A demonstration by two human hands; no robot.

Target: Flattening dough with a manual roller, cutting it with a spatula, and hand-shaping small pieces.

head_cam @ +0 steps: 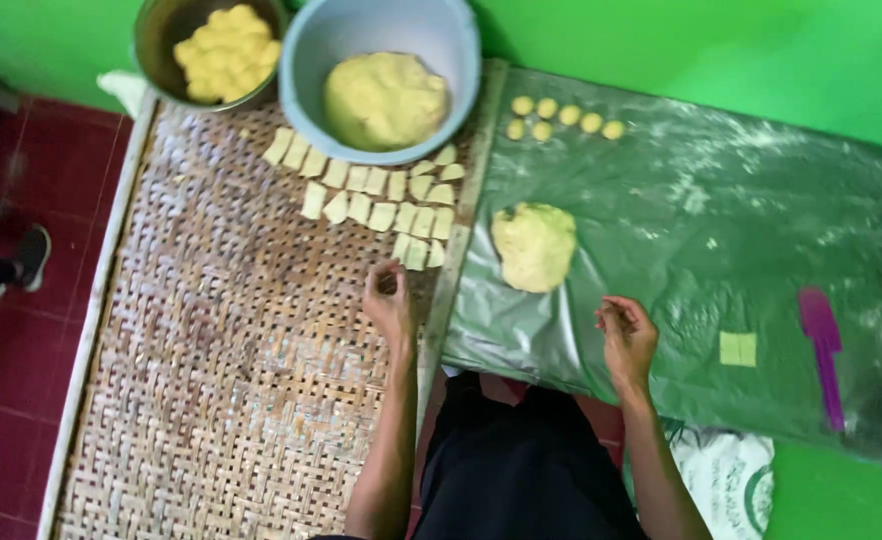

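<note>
The left hand [389,300] is hovering over the woven tray [211,380], just below the rows of cut dough pieces [376,195]. Its fingers are curling in as if pinching something small, though I cannot tell whether a piece is really sitting in that grip. The right hand [626,335] is hanging over the plastic sheet [721,240], to the right of the tray, fingers loosely bunched and seemingly holding nothing.

The pieces are lying close together, several touching, near the tray's far right edge, beside the blue bowl [381,60]. Soft dough like this is probably sticking easily: a piece set down against its neighbours could fuse with them, and a tight pinch could squash its shape. The nearest pieces are sitting close to the tray's rim, so a nudge might push one into the gap between tray and sheet.

Just right of the tray, a dough lump [534,245] is resting on the sheet, between the two hands and a little beyond them; a careless reach across could drag a wrist through it. Beyond the lump, small dough balls [566,117] are lined up. Far right of the tray, a flat yellow square [738,349] and a purple spatula [823,350] are lying well apart from both hands. At the tray's far left corner a metal bowl [211,50] is holding more yellow lumps.
</note>
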